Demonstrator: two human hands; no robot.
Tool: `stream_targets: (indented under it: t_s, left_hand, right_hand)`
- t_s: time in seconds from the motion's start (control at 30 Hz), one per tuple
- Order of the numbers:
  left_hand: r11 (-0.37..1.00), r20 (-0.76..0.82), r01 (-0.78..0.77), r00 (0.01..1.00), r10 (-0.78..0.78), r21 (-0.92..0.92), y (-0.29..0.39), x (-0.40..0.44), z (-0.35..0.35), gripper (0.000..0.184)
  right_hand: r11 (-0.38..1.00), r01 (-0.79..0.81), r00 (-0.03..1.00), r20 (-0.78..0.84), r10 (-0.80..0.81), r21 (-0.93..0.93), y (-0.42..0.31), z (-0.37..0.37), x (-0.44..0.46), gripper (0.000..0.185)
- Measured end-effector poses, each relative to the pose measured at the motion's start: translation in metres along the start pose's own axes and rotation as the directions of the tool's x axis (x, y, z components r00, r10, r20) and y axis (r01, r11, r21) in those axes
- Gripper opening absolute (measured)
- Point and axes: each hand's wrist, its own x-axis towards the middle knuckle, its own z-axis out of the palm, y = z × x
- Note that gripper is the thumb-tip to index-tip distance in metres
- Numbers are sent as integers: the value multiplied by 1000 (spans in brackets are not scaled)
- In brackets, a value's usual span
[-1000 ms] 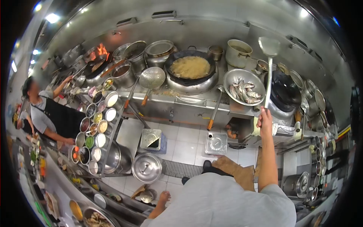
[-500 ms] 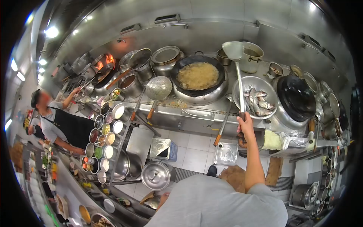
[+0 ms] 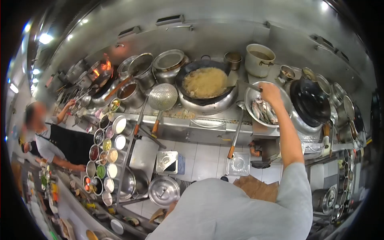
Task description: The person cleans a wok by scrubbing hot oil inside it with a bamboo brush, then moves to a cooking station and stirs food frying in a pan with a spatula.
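My right hand (image 3: 270,94) is closed round the handle of a wok spatula (image 3: 242,89), above the left part of a steel bowl. Its blade end, dark and foreshortened, is by the right rim of a black wok (image 3: 187,89); whether it touches cannot be made out. Bubbling, pale-brown liquid (image 3: 206,82) fills the wok. Several whole silvery fish (image 3: 262,111) lie in the bowl (image 3: 285,96), partly behind my forearm. Only a sliver of my left hand (image 3: 172,206) shows low beside my body, near a lidded pot (image 3: 164,192); its fingers are hidden.
A perforated skimmer (image 3: 163,97) and a ladle (image 3: 237,134) rest along the stove's front edge. A second black wok (image 3: 311,105) stands right of the bowl. Seasoning tins (image 3: 113,156) line the left rack. A co-worker (image 3: 66,144) stands at the left near flames (image 3: 106,69).
My right hand has moved up and forward. The spatula, earlier stretched away from me past the bowl, now points left toward the wok. My forearm now covers the pale cloth's earlier spot.
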Motion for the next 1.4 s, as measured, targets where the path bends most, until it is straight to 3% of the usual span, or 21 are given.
stream_targets:
  t_s: [0.13,0.17,0.23,0.27,0.4,0.43,0.5,0.57,0.67,0.73,0.77,0.83,0.9,0.93,0.97,1.0,1.07,1.1,1.23,1.3,1.4]
  left_hand:
    - [967,98,158,985,-140,-200,37,40,-34,22]
    - [843,145,358,934,-327,-401,50,49,-41,21]
    - [828,123,374,926,-357,-417,58,66,-50,22]
    - [810,94,394,914,-395,-434,68,73,-56,23]
    - [706,122,398,905,-408,-586,73,84,-60,24]
    - [786,98,367,924,-369,-497,75,78,-60,20]
    - [798,114,317,946,-302,-512,65,64,-57,19]
    - [783,319,164,946,47,-600,33,62,-52,25]
    - [924,254,165,964,-78,-346,4,50,-36,25]
    - [950,224,179,967,-122,-257,3,43,-34,25]
    - [959,217,175,968,-126,-223,-2,39,-31,24]
    - [970,200,146,974,-106,-194,-9,37,-30,24]
    - [971,185,132,978,-94,-201,-9,38,-34,24]
    - [961,174,146,979,-106,-236,-9,39,-37,24]
    - [946,163,158,980,-115,-284,-9,42,-42,24]
    - [894,158,198,977,-145,-401,-11,48,-42,24]
    - [684,167,273,961,-218,-676,-16,55,-41,23]
    - [764,20,230,962,-274,-603,41,36,-51,22]
    - [789,-12,388,894,-447,-476,103,26,-63,29]
    - [785,-60,357,894,-445,-506,104,24,-54,29]
    - [824,-37,375,902,-430,-423,62,-11,-34,29]
  right_hand:
    - [957,115,993,43,-107,-265,-50,-28,55,19]
    - [956,106,994,37,-100,-274,-64,-38,70,19]
    - [948,86,887,456,68,-307,-88,-56,100,21]
    - [947,80,890,450,73,-311,-85,-52,117,21]
    - [997,-83,738,672,59,3,-85,-47,127,26]
    - [985,-159,693,718,66,63,-89,-53,114,26]
    - [964,-218,690,722,40,155,-78,-40,99,24]
    - [933,-265,682,731,4,242,-64,-20,82,22]
    - [900,-280,778,628,9,334,-55,30,49,31]
    - [950,-59,911,406,-75,307,-51,72,29,31]
    - [947,-70,906,418,-71,313,-60,87,15,31]
    - [992,73,992,99,-83,100,-95,112,-8,27]
    - [976,-38,988,152,5,216,-99,141,-7,25]
    - [940,-138,976,206,75,313,-104,155,-3,24]
    - [768,-421,863,473,176,482,-117,121,-8,23]
    - [765,-413,867,471,163,494,-119,127,1,23]
    - [476,-716,613,786,77,511,-113,149,15,18]
    - [422,-729,613,788,53,539,-115,165,18,8]
    - [504,-583,735,678,-7,637,-137,193,14,6]
    - [233,-720,677,736,29,653,-138,199,20,7]
    - [112,-701,711,703,26,705,-146,222,29,4]
